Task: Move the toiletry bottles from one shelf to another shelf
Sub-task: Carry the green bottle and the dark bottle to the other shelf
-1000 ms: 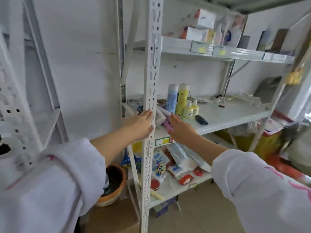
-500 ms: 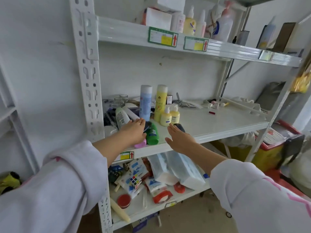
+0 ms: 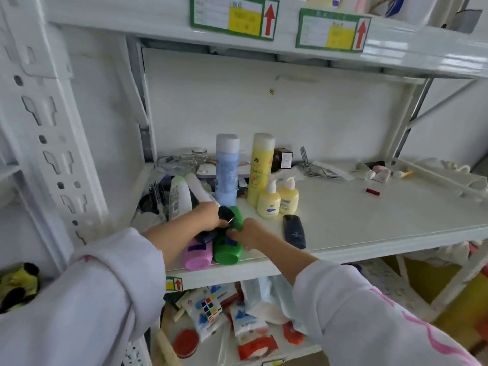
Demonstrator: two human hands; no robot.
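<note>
Partly, the left hand [image 3: 208, 216] is hiding a dark bottle [image 3: 226, 214] it is gripping. The right hand [image 3: 244, 235] is curling round the green bottle [image 3: 227, 248], lying on the middle shelf [image 3: 369, 233] beside a pink bottle [image 3: 198, 256].

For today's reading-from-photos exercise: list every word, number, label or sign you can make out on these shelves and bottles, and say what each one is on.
No words or numbers can be read.
Red up arrow: left shelf tag, print blurred.
Red up arrow: right shelf tag, print blurred.
Red up arrow: small tag on the middle shelf's edge.
Yellow bottle: flower logo, lettering blurred.
Blue bottle, small pump bottles: labels unreadable.
</note>
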